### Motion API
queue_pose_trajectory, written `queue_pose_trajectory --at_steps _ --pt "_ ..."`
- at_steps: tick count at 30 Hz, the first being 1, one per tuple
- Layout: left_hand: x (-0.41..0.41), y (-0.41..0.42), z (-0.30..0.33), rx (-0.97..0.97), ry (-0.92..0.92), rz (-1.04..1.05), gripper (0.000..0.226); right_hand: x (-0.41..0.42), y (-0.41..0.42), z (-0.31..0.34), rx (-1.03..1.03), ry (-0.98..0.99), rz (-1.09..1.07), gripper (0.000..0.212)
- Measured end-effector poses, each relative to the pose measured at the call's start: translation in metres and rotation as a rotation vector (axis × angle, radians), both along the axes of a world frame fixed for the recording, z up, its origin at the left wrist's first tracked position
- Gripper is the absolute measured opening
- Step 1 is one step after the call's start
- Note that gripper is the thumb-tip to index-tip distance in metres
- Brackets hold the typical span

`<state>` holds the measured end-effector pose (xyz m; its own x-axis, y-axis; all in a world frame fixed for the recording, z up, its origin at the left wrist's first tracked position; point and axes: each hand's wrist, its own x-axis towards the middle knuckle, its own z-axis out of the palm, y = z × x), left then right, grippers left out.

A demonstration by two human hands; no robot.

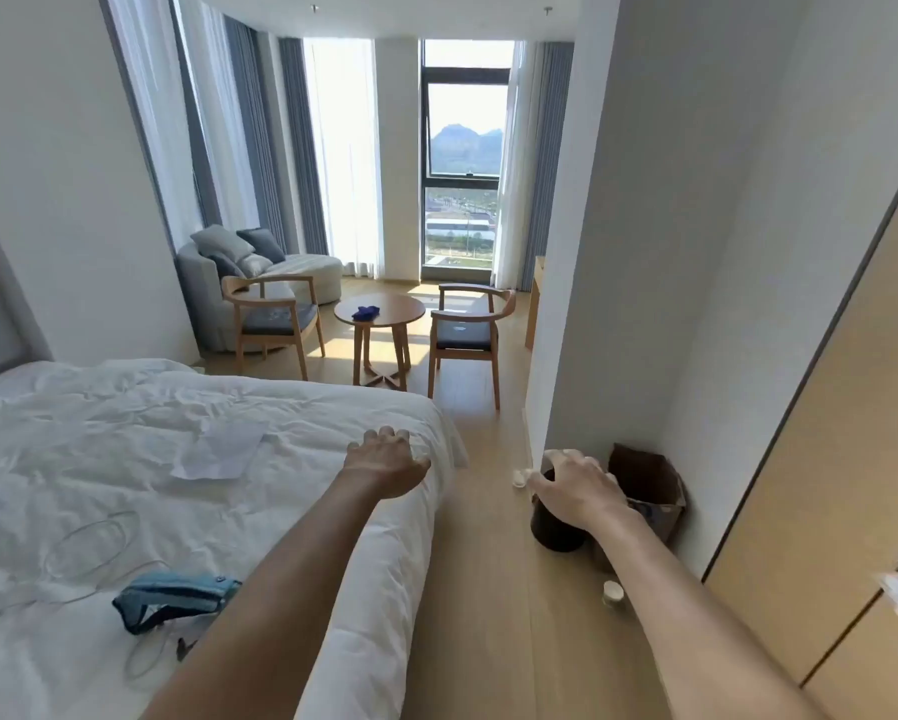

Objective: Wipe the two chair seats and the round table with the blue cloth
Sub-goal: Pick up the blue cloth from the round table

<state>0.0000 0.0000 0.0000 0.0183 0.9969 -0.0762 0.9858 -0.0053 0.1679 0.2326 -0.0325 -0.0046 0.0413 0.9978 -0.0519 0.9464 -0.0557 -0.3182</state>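
Observation:
The blue cloth [366,312] lies bunched on the round wooden table [395,307] far across the room, near the window. A wooden chair with a dark seat [279,318] stands to the table's left, and a second one [463,336] to its right. My left hand [387,459] reaches forward over the corner of the bed, fingers loose and holding nothing. Over the floor by the wall corner, my right hand [571,488] is stretched out with relaxed, empty fingers. Both hands are far from the cloth.
A white bed [125,459] fills the left, with paper, cables and a blue strap on it. A dark bin [553,527] and a brown paper bag [649,485] sit by the wall corner on the right. A wooden floor aisle [488,439] leads to the table. A grey sofa [208,272] stands behind the left chair.

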Motion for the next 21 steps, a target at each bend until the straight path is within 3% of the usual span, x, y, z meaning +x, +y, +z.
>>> queue_pose_trajectory --at_steps 12,21 --pt "-0.020 0.179 0.002 0.019 -0.049 0.048 0.057 -0.012 0.177 0.018 0.011 -0.069 0.029 0.047" --pt "-0.026 0.321 0.008 -0.015 -0.058 0.087 0.057 -0.019 0.322 0.031 0.024 -0.071 0.040 0.050"
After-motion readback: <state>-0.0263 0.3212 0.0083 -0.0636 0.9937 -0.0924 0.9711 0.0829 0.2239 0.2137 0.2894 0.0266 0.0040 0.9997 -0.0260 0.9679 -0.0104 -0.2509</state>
